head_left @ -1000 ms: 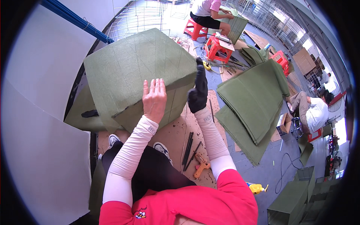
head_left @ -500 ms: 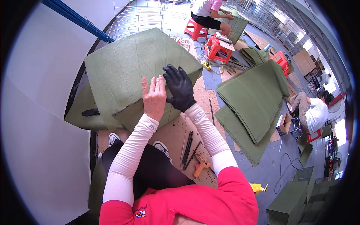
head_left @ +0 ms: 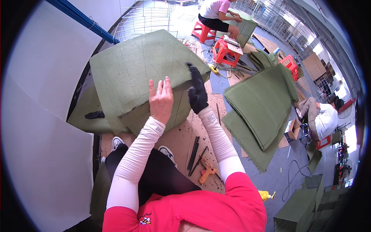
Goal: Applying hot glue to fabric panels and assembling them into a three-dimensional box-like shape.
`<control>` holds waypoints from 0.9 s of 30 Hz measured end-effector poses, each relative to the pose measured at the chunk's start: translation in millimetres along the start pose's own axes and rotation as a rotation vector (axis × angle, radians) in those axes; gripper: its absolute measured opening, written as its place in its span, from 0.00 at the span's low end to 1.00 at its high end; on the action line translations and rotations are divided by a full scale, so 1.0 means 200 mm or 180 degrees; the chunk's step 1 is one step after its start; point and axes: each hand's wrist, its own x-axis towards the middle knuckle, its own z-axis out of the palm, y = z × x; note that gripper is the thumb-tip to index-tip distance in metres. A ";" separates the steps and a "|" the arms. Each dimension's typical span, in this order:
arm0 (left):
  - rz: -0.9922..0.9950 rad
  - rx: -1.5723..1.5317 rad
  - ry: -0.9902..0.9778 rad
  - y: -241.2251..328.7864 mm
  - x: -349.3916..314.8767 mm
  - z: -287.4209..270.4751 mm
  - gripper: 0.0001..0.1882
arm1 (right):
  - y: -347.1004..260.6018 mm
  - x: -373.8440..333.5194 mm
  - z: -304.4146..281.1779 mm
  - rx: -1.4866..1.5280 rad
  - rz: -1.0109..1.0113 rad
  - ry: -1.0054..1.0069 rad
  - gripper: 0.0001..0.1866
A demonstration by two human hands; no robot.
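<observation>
In front of me stands a large box covered in green fabric [head_left: 135, 58], its top sheet crossed by faint lines and its near edge frayed. My bare left hand [head_left: 160, 103] lies flat with fingers stretched out on the near part of the top. My right hand [head_left: 198, 89], in a black glove, is at the box's right near edge, turned on its side with the fingers straight and nothing in them. Whether its palm presses the side cannot be made out. A loose black glove [head_left: 94, 115] lies on green fabric left of the box.
An orange glue gun [head_left: 208, 173] and several black sticks [head_left: 194, 154] lie on cardboard by my feet. Folded green fabric sheets [head_left: 259, 104] are stacked to the right. A person [head_left: 218, 15] sits beyond a red stool [head_left: 227, 52]; another person [head_left: 325, 118] sits far right. A white wall [head_left: 42, 96] stands left.
My gloved right hand has moved right and turned from lying flat on the top to its side at the edge. The left hand remains on the top, shifted slightly.
</observation>
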 end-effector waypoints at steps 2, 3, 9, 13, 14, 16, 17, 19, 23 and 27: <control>0.0027 -0.0102 0.0082 0.01 -0.02 0.00 0.26 | -0.03 0.00 0.00 -0.0439 -0.0393 0.0290 0.41; 0.0024 -0.0105 0.0085 0.01 -0.01 0.01 0.26 | -0.05 -0.01 0.02 -0.1027 -0.0680 -0.0340 0.41; -0.0002 -0.0072 0.0112 0.00 0.00 0.01 0.26 | -0.06 0.01 0.06 -0.0996 -0.0812 -0.0370 0.41; -0.0039 -0.0261 0.0092 0.05 -0.02 0.01 0.26 | 0.05 -0.03 -0.07 -0.1521 -0.0677 -0.0412 0.40; -0.0067 -0.0276 0.0119 0.03 -0.01 0.01 0.26 | 0.06 -0.01 -0.07 -0.1636 -0.0609 -0.0799 0.40; -0.0084 -0.0270 0.0141 0.00 -0.03 0.02 0.27 | 0.06 0.01 -0.06 -0.1582 -0.0628 -0.0396 0.40; -0.0066 -0.0266 0.0140 0.01 -0.04 0.01 0.29 | 0.07 0.00 -0.07 -0.1521 -0.0609 0.0027 0.40; -0.0055 -0.0264 0.0145 0.02 -0.02 0.01 0.29 | 0.13 -0.02 -0.09 -0.1635 -0.0514 -0.0175 0.41; -0.0092 -0.0204 0.0108 0.01 -0.02 0.03 0.29 | 0.01 0.05 -0.05 -0.1415 -0.0950 -0.0033 0.41; -0.0235 -0.0255 0.0021 0.03 0.00 -0.01 0.25 | -0.04 0.05 0.05 -0.1880 -0.0787 -0.1016 0.40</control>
